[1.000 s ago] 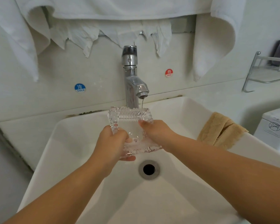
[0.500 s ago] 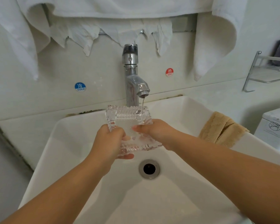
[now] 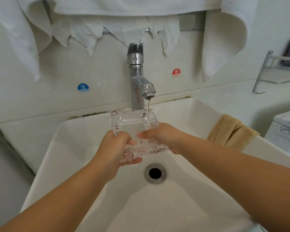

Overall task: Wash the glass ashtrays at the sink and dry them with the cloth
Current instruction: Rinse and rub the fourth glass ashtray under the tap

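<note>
A square ribbed glass ashtray [image 3: 132, 119] is held over the white sink [image 3: 182, 206], tilted toward me under a thin stream from the chrome tap [image 3: 137, 77]. My left hand [image 3: 115, 146] grips its near left side, thumb on the rim and fingers underneath. My right hand [image 3: 164, 136] holds the right side, its fingers reaching into the ashtray's hollow. A tan cloth [image 3: 231, 133] lies folded on the sink's right rim.
The drain [image 3: 155, 173] sits just below the hands. White towels [image 3: 107, 15] hang above the tap. Cold [image 3: 83, 88] and hot [image 3: 176, 73] stickers mark the wall. A metal shelf [image 3: 276, 71] is at the far right, with a white appliance [image 3: 286, 129] below it.
The ashtray has shifted slightly left and up under the stream. My right fingers have slid leftward across the inside of the ashtray toward my left hand.
</note>
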Motion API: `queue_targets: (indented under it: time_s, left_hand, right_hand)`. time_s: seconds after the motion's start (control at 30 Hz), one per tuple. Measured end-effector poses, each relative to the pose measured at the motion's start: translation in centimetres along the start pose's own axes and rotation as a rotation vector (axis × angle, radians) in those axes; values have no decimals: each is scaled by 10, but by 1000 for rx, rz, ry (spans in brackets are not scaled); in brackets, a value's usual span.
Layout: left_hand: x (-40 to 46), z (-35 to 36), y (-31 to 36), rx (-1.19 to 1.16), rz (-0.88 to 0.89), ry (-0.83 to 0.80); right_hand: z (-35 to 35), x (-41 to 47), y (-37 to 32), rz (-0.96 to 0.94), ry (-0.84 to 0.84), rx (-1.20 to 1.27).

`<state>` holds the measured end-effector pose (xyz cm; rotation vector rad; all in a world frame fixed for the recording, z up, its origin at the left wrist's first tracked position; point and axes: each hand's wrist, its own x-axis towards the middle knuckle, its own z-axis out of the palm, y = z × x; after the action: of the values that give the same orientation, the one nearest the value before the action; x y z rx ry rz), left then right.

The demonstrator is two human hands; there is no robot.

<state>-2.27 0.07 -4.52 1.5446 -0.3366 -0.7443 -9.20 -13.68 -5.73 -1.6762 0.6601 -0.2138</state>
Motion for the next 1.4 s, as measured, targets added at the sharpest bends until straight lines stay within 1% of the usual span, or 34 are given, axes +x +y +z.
queue_targets:
  time_s: [0.07, 0.13, 0.2, 0.27, 0.33, 0.43, 0.53, 0.6, 0.67, 0.73, 0.8, 0.9, 1.0, 1.1, 1.17, 1.27, 1.4]
  left_hand:
    - [-1, 2, -2, 15, -10, -34]
    - [-2, 3, -1, 65, -31, -67]
    - [-2, 1, 4, 133, -87, -109]
    - [1, -5, 11, 176, -173, -176]
    - [6, -15, 17, 220, -235, -259]
    - [7, -27, 26, 247, -273, -387]
    - [4, -28, 29, 239, -280, -441]
    - [2, -23, 25, 300, -261, -422]
    - [2, -16, 19, 353, -207, -343]
    - [4, -13, 13, 351, -154, -269]
    - [5, -10, 10, 310, -122, -217]
    - [6, -10, 9, 247, -95, -152]
    - [4, -9, 10, 200, -86, -120]
    - [1, -7, 10, 178, -60, -103]
    - [-2, -5, 9, 167, -41, -97]
    - [-4, -3, 9, 165, -23, -71]
    - [-5, -5, 11, 122, -36, -33]
  right_hand:
    - [0, -2, 0, 4, 66, -10]
    - [-4, -3, 1, 62, 108, -61]
    - [-9, -3, 1, 84, 145, -137]
    - [-15, -2, -2, 52, 158, -208]
    - [-21, -2, -6, -1, 138, -256]
    - [-25, -2, -10, -66, 82, -325]
    - [-22, -4, -13, -151, 26, -404]
    - [-17, -3, -13, -170, 17, -487]
    - [-15, 1, -11, -180, 64, -525]
    - [-17, 5, -9, -177, 138, -506]
    - [-21, 7, -7, -134, 168, -495]
    - [-24, 5, -5, -52, 126, -398]
    - [-28, 6, -6, -31, 76, -237]
    - [-29, 7, -7, 28, 31, -102]
    - [-27, 8, -7, 56, 63, -76]
    - [-22, 7, -5, 49, 130, -85]
    - [-26, 6, -4, -20, 120, -24]
